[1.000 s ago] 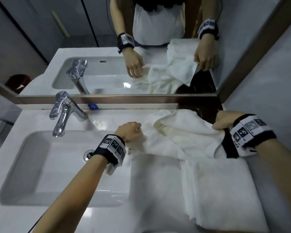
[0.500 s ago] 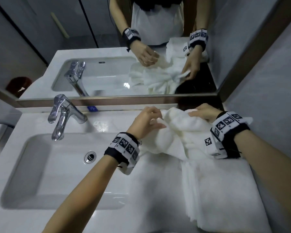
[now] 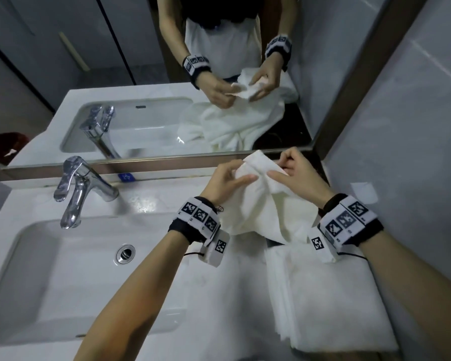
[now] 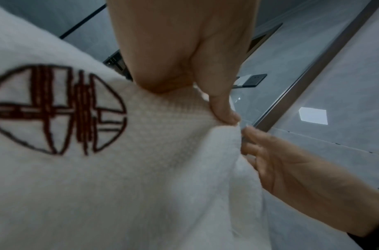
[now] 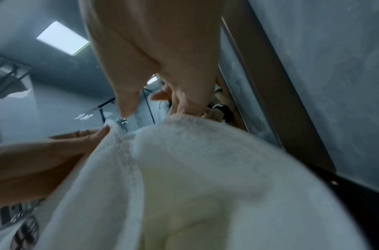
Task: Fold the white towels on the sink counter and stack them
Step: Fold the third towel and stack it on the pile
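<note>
A loose white towel [image 3: 261, 207] hangs in front of the mirror, lifted off the sink counter [image 3: 214, 308]. My left hand [image 3: 241, 173] pinches its top edge between thumb and fingers. My right hand [image 3: 279, 166] pinches the same edge just to the right, close to the left hand. In the left wrist view the towel [image 4: 162, 169] shows a dark red embroidered emblem [image 4: 56, 110]. The right wrist view has the towel [image 5: 205, 177] draped below my fingers [image 5: 184, 104]. A stack of folded white towels [image 3: 331, 295] lies on the counter's right side, under the hanging towel's lower end.
The sink basin [image 3: 63, 282] with its drain [image 3: 125, 252] fills the left of the counter, and a chrome faucet [image 3: 81, 188] stands behind it. The mirror [image 3: 167, 113] runs along the back. A grey wall [image 3: 401, 152] closes the right side.
Both hands have risen from the counter and come close together, lifting the towel's upper edge toward the mirror. The folded stack has not moved.
</note>
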